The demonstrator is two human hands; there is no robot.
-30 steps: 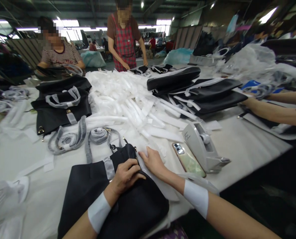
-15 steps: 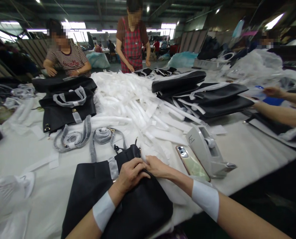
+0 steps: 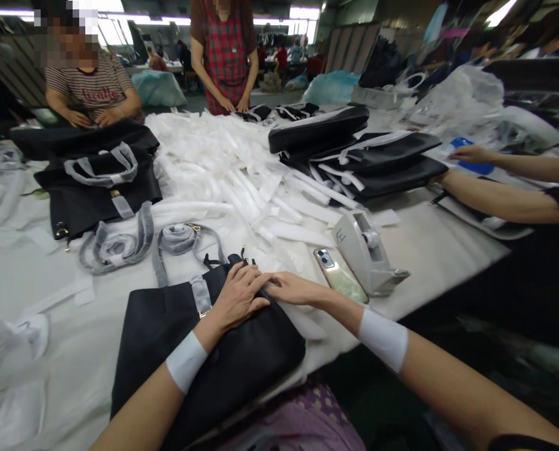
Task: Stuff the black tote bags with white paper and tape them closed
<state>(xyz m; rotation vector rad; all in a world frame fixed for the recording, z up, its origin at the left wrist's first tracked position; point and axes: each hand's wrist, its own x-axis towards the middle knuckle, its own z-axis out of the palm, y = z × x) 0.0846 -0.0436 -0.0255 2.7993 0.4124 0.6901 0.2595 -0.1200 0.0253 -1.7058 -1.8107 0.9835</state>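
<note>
A black handbag (image 3: 204,382) lies flat on the table in front of me, with a grey wrapped tab and gold-coloured clasp near its top edge. My left hand (image 3: 241,295) rests on the bag's upper part, palm down, fingers stretched toward the top right corner. At that corner my right hand (image 3: 291,288) has its fingers closed on the bag's edge; the fingertips are partly hidden by the left hand. Just beyond the bag's top lie wrapped straps, one a coiled grey strap (image 3: 178,238).
White foam strips (image 3: 213,163) are heaped mid-table. To my right are a phone (image 3: 340,275) and a grey tape dispenser (image 3: 368,257). Other black bags (image 3: 382,166) are stacked behind them, near a co-worker's arms (image 3: 499,188). Two more people stand across the table.
My left hand has gone from curled fingers at the bag's edge to lying flatter on it. My right hand stays at the corner. The whole view has shifted.
</note>
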